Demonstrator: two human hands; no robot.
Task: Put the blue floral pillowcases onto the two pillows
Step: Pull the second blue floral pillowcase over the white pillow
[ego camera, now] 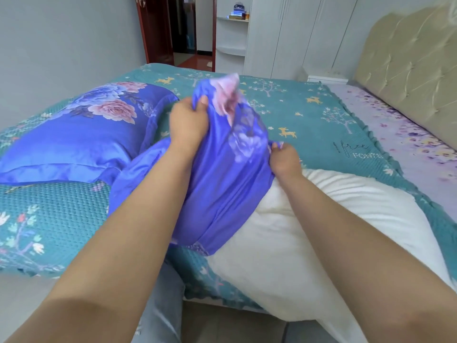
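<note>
Fingers (201,102) of both hands gripping one pillowcase (222,184); two pillows.

Glossy satin pillowcase (222,174); matt quilted bedspread (57,214)

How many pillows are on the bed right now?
2: a covered pillow lies at the left; a white pillow, far end inside the blue pillowcase, lies in front. None seems hidden.
</note>
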